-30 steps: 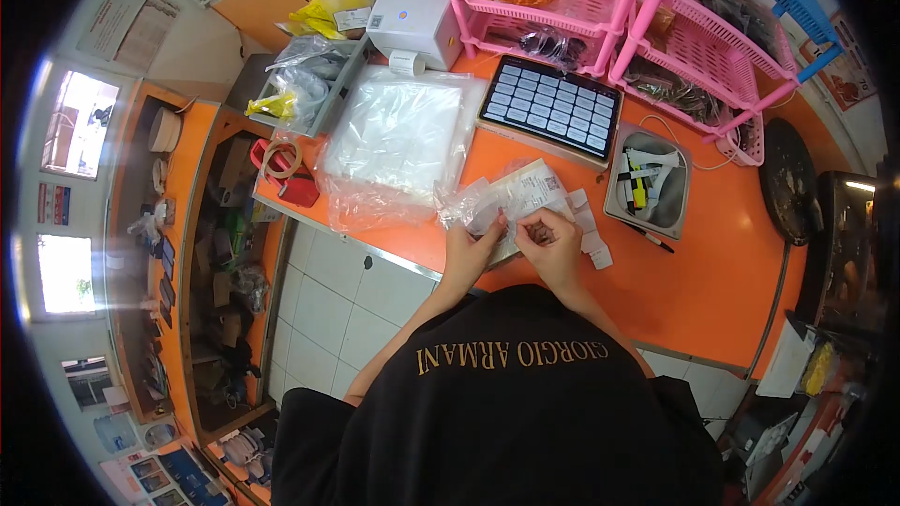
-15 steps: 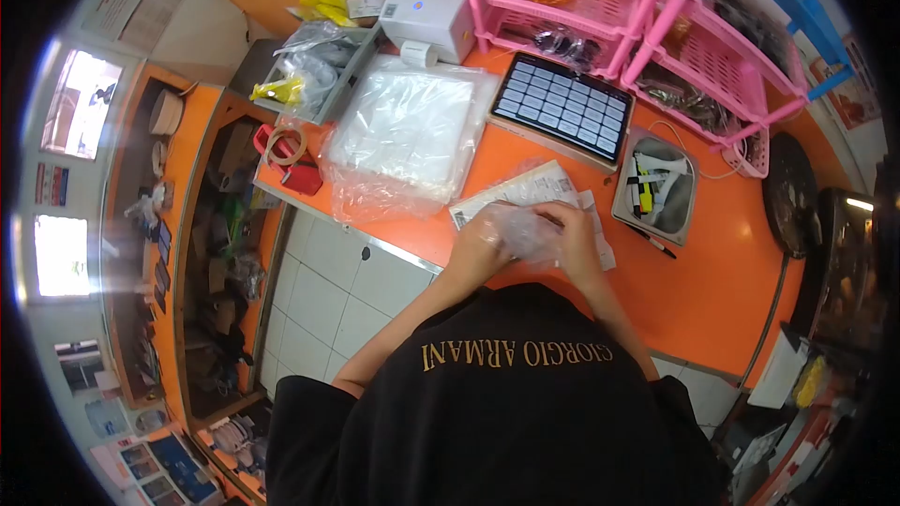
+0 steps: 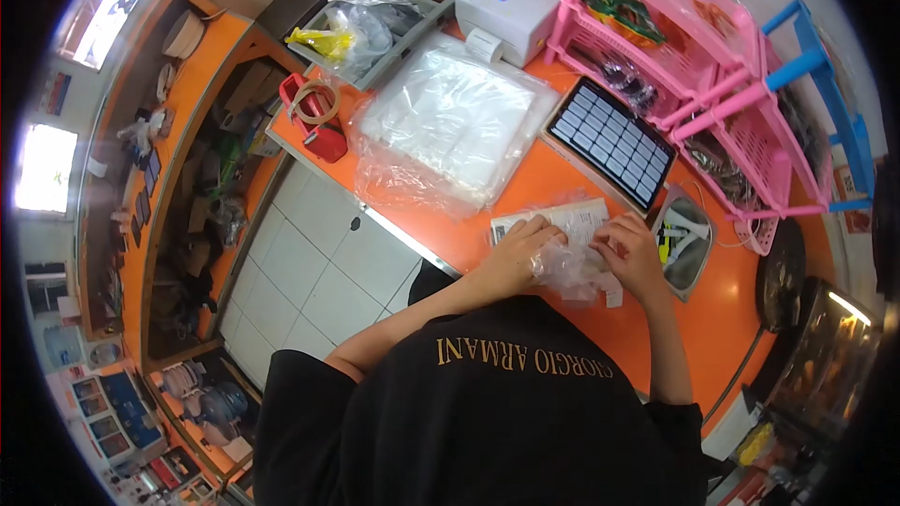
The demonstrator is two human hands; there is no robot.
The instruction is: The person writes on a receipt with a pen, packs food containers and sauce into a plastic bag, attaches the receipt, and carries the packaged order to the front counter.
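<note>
Crumpled clear plastic (image 3: 565, 272) lies between my two hands near the front edge of the orange table. My left hand (image 3: 521, 256) is closed on the left part of this plastic, its fingers curled. On the plastic's right side my right hand (image 3: 630, 253) has its fingertips pinched together; what they hold is too small to make out. Just beyond the hands is a white labelled packet (image 3: 579, 217), partly covered by my left fingers. A small white paper slip (image 3: 614, 295) shows below my right hand.
A stack of clear bags (image 3: 450, 112), a red tape dispenser (image 3: 323, 136), a white label printer (image 3: 511, 5), a tablet (image 3: 611, 142), a metal tray (image 3: 689, 262) with markers, a grey bin (image 3: 422, 23) and pink racks (image 3: 656, 66) surround the work spot.
The view has turned, so the table's things appear shifted and tilted. My left hand has come over the near side of the labelled packet, and the crumpled plastic is now lower between the hands.
</note>
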